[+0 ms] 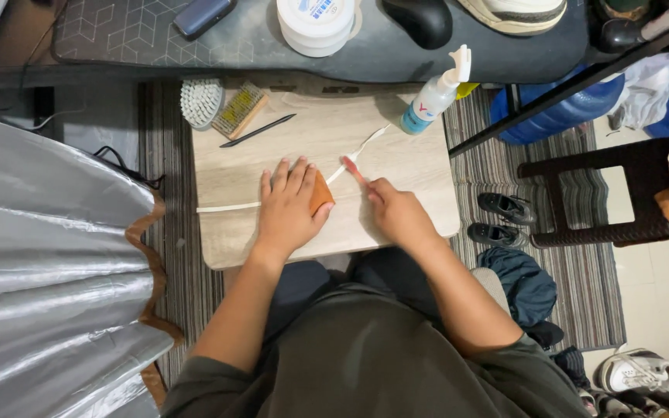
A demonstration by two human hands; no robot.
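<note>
My left hand (286, 205) lies flat on a small light wooden table (241, 232), pressing an orange cloth (320, 193) down over a long white shoelace (226, 207). The lace runs from the table's left edge under my palm and on toward the spray bottle. My right hand (396, 213) grips a pink-handled toothbrush (352, 169), its head touching the lace just right of the cloth.
A white brush (200, 101), a wooden brush (240, 110) and a black stick tool (257, 131) lie at the table's back left. A spray bottle (435, 94) stands at the back right. Black shoes (505, 218) sit on the striped rug; a dark stool (605, 193) is right.
</note>
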